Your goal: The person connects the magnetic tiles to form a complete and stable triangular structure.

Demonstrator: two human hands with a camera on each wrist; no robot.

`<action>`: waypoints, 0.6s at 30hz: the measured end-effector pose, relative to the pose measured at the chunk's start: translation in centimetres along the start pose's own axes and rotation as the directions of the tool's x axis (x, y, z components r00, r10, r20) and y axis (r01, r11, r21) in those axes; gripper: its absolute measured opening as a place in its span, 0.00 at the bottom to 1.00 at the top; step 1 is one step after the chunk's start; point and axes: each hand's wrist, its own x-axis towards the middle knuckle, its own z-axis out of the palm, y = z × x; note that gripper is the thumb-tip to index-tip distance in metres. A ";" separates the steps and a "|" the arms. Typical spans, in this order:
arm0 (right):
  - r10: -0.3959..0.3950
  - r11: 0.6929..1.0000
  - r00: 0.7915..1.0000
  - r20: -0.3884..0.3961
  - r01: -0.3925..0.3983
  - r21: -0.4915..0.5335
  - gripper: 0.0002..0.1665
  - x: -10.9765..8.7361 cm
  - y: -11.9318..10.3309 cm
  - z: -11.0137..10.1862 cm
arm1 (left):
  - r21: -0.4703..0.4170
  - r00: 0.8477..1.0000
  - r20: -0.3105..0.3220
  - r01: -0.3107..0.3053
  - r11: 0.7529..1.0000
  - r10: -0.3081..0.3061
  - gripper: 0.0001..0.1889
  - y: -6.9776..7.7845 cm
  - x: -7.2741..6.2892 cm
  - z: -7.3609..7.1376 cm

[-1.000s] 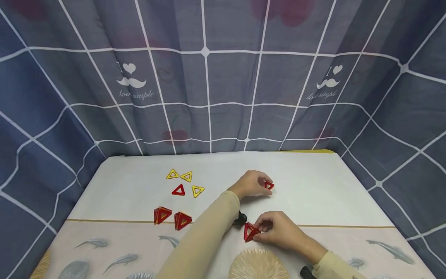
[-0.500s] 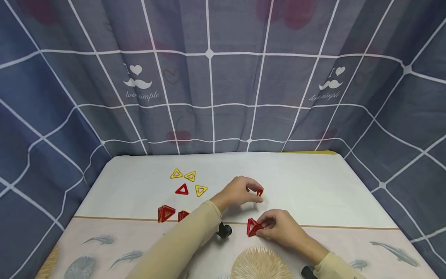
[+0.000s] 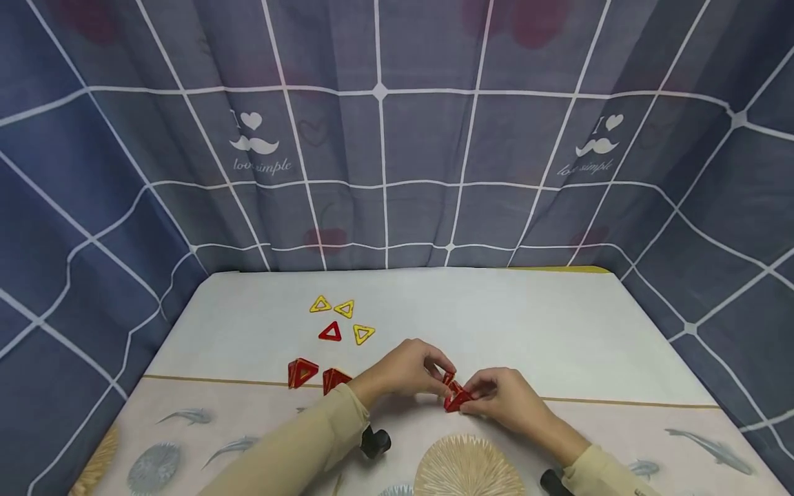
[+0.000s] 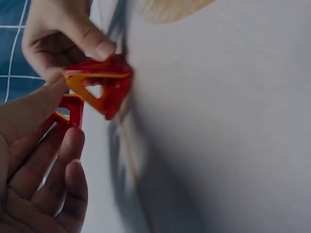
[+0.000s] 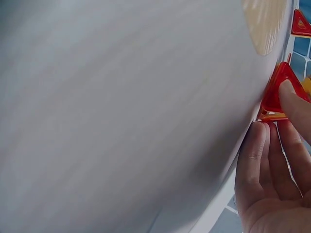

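Observation:
Low over the table's middle, my left hand (image 3: 406, 368) pinches a red triangular tile (image 4: 75, 109) with an open centre between thumb and fingers. My right hand (image 3: 510, 403) grips several red triangular tiles joined into a small pyramid (image 3: 457, 399), thumb on one face in the right wrist view. In the left wrist view the single tile is close beside the pyramid; whether they touch I cannot tell. To the left stand two more red pyramids, one whole in view (image 3: 302, 373), the other (image 3: 333, 379) partly behind my left forearm.
Farther back lie a flat red triangle (image 3: 330, 338) and three yellow ones, the nearest of them a yellow triangle (image 3: 358, 336). A patterned cloth (image 3: 205, 393) covers the table's front part. Gridded curtains (image 3: 409, 138) enclose the back and sides.
My left hand has come toward me with its red tile, up to the pyramid. My right hand has stayed nearly in place, still holding the pyramid. The head view has shifted slightly.

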 end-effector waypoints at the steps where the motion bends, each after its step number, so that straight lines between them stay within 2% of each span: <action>1: 0.001 1.000 1.000 0.002 -0.001 -0.002 0.11 0.0 -0.1 -0.1 | -0.010 1.000 0.004 0.002 1.000 -0.002 0.14 -0.1 -0.1 0.2; 9: 0.025 1.000 0.998 0.055 -0.026 0.008 0.10 0.0 0.1 -0.7 | -0.008 1.000 -0.001 0.004 1.000 -0.004 0.14 -0.8 -0.6 1.5; 18: -0.003 1.000 0.998 0.063 0.003 0.000 0.11 -0.2 0.2 -0.9 | 0.011 0.999 -0.034 -0.012 1.000 0.012 0.17 -0.9 -0.9 2.0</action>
